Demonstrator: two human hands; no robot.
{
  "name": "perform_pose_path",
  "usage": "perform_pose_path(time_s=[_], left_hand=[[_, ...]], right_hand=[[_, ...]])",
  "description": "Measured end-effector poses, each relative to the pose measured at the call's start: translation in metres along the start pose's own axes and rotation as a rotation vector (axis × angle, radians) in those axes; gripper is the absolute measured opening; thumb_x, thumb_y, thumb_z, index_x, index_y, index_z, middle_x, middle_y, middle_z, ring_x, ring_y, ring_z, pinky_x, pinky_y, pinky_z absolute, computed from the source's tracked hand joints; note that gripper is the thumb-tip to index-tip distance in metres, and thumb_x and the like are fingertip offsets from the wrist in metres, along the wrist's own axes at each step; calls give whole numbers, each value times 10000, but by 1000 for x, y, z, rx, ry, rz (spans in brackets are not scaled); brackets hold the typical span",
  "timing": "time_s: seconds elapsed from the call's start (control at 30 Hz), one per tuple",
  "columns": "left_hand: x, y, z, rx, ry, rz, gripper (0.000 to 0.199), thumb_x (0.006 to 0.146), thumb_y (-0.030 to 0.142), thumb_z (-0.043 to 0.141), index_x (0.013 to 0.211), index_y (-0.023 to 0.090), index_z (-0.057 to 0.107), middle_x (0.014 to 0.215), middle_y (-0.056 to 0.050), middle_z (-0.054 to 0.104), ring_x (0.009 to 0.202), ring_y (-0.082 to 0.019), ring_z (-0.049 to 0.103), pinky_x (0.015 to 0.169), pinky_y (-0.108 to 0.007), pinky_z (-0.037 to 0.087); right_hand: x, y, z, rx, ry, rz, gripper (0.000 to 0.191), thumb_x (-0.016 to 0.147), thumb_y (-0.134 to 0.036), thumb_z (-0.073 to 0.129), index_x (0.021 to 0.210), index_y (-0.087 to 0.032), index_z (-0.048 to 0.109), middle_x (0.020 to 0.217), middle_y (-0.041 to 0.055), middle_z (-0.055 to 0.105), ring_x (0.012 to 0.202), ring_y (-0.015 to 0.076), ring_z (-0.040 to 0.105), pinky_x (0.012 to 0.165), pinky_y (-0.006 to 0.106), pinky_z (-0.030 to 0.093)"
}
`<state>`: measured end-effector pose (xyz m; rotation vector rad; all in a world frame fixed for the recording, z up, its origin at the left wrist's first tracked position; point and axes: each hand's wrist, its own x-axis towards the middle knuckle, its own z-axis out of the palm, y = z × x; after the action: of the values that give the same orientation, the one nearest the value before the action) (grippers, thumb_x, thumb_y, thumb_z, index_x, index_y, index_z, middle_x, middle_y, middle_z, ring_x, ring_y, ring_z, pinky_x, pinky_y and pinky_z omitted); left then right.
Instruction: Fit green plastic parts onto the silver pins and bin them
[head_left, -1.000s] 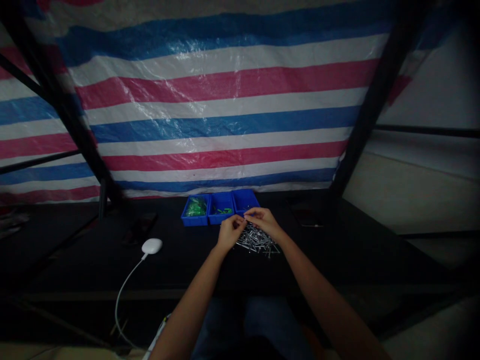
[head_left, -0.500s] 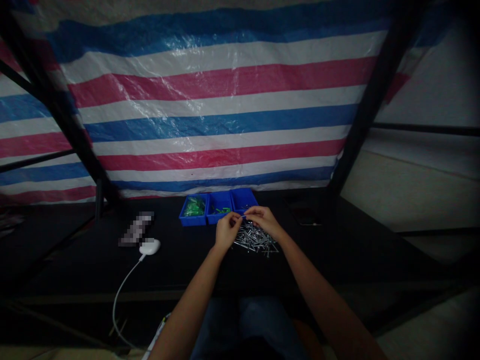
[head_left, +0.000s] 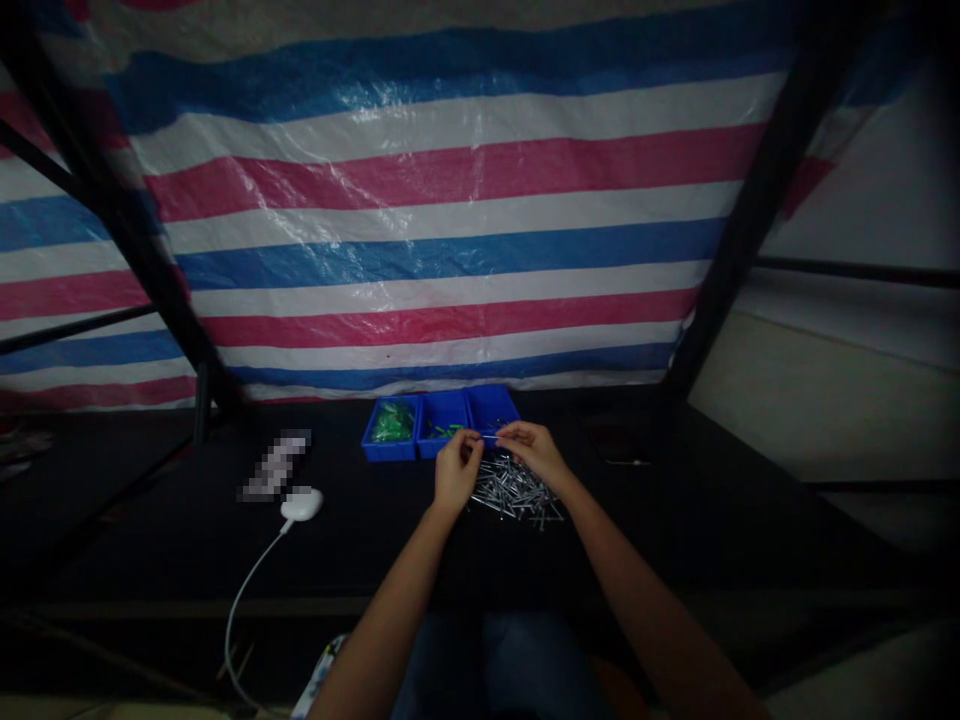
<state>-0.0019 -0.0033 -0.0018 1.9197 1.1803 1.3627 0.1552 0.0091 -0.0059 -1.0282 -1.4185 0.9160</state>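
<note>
My left hand (head_left: 456,475) and my right hand (head_left: 536,452) meet over the table, fingertips pinched. Between them stretches a thin, shiny metal screw (head_left: 489,437), one end in each hand. Whether something small also sits in the left fingertips is hidden. Just below the hands lies a loose pile of silvery long screws (head_left: 514,490). Behind the hands stand three blue bins in a row. A clear bag of green plastic pieces (head_left: 392,422) fills the left bin (head_left: 390,453). Several loose green pieces lie in the middle bin (head_left: 444,405), and a few dark, thin pieces in the right bin (head_left: 491,400).
On the black table (head_left: 360,540), a white rounded device (head_left: 302,503) with a cable (head_left: 244,580) lies to the left, near a blurred-out object (head_left: 277,465). A dark flat object (head_left: 619,445) lies at right. Striped sheeting (head_left: 450,260) hangs behind, between black frame posts (head_left: 724,270).
My fingertips have drawn slightly apart, so more of the screw shows between them. The whole view has shifted a little; the bins and the pile stay in place.
</note>
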Motion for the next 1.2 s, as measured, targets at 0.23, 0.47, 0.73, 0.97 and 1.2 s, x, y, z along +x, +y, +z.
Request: perform_pose_path(time_s=[0.23, 0.47, 0.73, 0.97, 1.2], left_hand=[[-18, 17, -55, 284, 184, 96, 190, 808, 308, 471, 913, 176, 560, 853, -44, 597, 753, -157, 539, 757, -283, 391], [-45, -22, -230, 1038, 493, -351, 550, 769, 495, 421, 1200, 154, 432, 1206, -154, 441, 1058, -334, 420, 851, -446, 320], [-51, -68, -279, 1148, 182, -607, 679, 742, 615, 342, 1262, 180, 384, 1242, -168, 423, 1066, -375, 415, 819, -487, 340], [-59, -80, -287, 1234, 25, -566, 528, 823, 459, 287, 1305, 254, 352, 1294, -139, 386, 1073, -359, 410, 805, -486, 343], [-59, -88, -287, 1197, 42, -616, 528, 824, 503, 280, 1302, 290, 352, 1293, -132, 370, 1105, -372, 372, 830, -502, 321]], right_hand=[[1, -1, -8, -36, 268, -44, 307, 666, -433, 588, 802, -160, 620, 597, 21, 580, 444, 104, 444, 408, 230, 351], [4, 4, -5, -180, 259, -150, 278, 753, -387, 516, 849, -155, 634, 764, 62, 601, 518, 108, 451, 488, 239, 382], [5, 8, -5, -282, 96, -195, 356, 748, -324, 538, 1079, -199, 576, 1045, 90, 549, 603, 107, 511, 514, 235, 414], [2, 8, -3, -310, 63, -197, 482, 731, -289, 553, 1202, -235, 468, 1135, 84, 502, 615, 96, 536, 511, 230, 430], [-3, -4, 0, -410, 7, -224, 247, 739, -273, 534, 969, -205, 594, 990, 53, 563, 578, 92, 515, 501, 222, 414]])
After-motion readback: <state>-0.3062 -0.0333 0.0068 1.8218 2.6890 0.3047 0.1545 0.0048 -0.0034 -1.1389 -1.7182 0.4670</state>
